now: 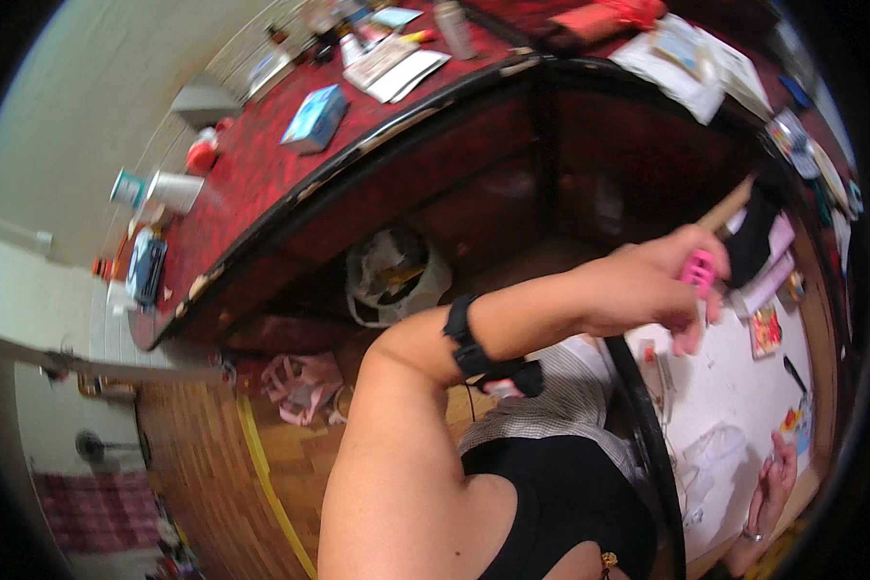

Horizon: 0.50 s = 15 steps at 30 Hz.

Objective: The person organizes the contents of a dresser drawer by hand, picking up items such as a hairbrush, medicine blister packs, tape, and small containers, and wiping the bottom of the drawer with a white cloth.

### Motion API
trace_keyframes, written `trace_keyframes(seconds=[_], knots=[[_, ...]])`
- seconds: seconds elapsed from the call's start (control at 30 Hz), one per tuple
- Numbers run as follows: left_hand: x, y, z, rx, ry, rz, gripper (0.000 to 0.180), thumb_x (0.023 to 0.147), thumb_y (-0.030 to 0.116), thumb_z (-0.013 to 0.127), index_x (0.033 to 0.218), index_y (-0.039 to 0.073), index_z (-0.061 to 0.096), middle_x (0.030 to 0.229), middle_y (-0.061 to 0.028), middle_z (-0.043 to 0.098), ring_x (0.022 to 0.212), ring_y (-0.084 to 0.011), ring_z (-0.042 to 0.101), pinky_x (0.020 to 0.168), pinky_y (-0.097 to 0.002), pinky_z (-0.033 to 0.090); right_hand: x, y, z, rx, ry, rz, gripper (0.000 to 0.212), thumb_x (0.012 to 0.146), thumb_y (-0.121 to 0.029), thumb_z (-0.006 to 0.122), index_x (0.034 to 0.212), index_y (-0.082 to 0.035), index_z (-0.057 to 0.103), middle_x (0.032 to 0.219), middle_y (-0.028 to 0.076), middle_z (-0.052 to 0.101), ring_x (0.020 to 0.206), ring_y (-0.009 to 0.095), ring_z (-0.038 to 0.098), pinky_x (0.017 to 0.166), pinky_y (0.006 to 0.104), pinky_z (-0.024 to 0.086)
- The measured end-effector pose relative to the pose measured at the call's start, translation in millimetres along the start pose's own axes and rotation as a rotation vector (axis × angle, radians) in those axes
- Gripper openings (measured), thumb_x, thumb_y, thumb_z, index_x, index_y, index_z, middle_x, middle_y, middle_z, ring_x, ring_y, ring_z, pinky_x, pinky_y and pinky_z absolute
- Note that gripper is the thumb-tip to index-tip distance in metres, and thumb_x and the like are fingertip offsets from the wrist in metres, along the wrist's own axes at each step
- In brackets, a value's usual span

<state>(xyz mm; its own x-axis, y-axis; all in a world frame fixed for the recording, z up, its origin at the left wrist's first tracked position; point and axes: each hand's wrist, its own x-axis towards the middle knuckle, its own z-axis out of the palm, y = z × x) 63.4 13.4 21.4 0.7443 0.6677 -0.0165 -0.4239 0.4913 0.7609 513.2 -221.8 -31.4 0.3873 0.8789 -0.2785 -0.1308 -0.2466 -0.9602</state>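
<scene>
My left hand (pixel 662 285) reaches over the open drawer with its fingers closed on a small pink plastic piece with slots (pixel 699 273); motion blur hides its exact kind. A black strap circles that forearm. Lower right, my right hand (pixel 775 481), with a bracelet at the wrist, is over the drawer; its fingers look loosely apart, with nothing visible in them. Near its fingertips lies a small red and yellow packet (pixel 791 420). Inside the white-bottomed drawer (pixel 730 377) are a red and yellow card box (pixel 766 332), a crumpled clear plastic bag (pixel 715 452) and a black slim item (pixel 794 373).
The curved dark red desk (pixel 251 213) carries a blue tissue box (pixel 315 120), papers (pixel 396 70), cups (pixel 174 191) and a bottle (pixel 454 29). Beneath hangs a white plastic bag (pixel 396 275). A pink bag (pixel 300 387) rests on the wooden floor. Black and pink cloth (pixel 759 232) fills the drawer's far end.
</scene>
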Motion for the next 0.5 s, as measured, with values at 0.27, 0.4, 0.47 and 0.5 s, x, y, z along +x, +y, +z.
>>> trace_keyframes(seconds=[0.27,0.4,0.47,0.5], knots=[[-223,-125,-236,-0.387,1.42,0.106,0.022,0.082,0.028,0.066,0.085,0.014,0.05,0.06,0.0012,0.049,0.052,-0.0113,0.051,0.044,-0.024,0.044,54,-21,2,0.084,0.087,0.134,0.033,0.095,-0.022,0.047,0.124,-0.006,0.047,0.095,0.003,0.058,0.055,0.001,0.039,0.047,0.0127,0.032],[-294,-167,-338,-0.227,1.82,0.011,0.025,0.082,0.03,0.061,0.074,0.006,0.06,0.067,-0.0024,0.056,0.051,-0.0145,0.05,0.046,-0.0294,0.04,46,-37,67,0.133,-0.139,0.121,0.036,0.095,-0.02,0.046,0.127,-0.004,0.044,0.11,0.007,0.057,0.065,0.003,0.043,0.054,0.014,0.039],[-316,-180,-374,0.12,2.13,-0.419,0.046,0.081,0.041,0.06,0.089,-0.004,0.064,0.076,-0.0097,0.064,0.065,-0.03,0.056,0.069,-0.0428,0.043,29,-60,137,0.035,0.352,0.162,0.039,0.095,-0.021,0.045,0.13,-0.003,0.041,0.117,0.007,0.054,0.076,0.002,0.05,0.06,0.0118,0.043],[-316,-179,-386,0.312,2.078,-0.48,0.048,0.082,0.044,0.057,0.09,-0.002,0.064,0.078,-0.0128,0.064,0.069,-0.0308,0.058,0.07,-0.0423,0.044,25,-55,108,-0.188,0.079,-0.006,0.041,0.096,-0.023,0.043,0.132,-0.003,0.038,0.12,0.005,0.053,0.096,0.002,0.054,0.066,0.0101,0.045]])
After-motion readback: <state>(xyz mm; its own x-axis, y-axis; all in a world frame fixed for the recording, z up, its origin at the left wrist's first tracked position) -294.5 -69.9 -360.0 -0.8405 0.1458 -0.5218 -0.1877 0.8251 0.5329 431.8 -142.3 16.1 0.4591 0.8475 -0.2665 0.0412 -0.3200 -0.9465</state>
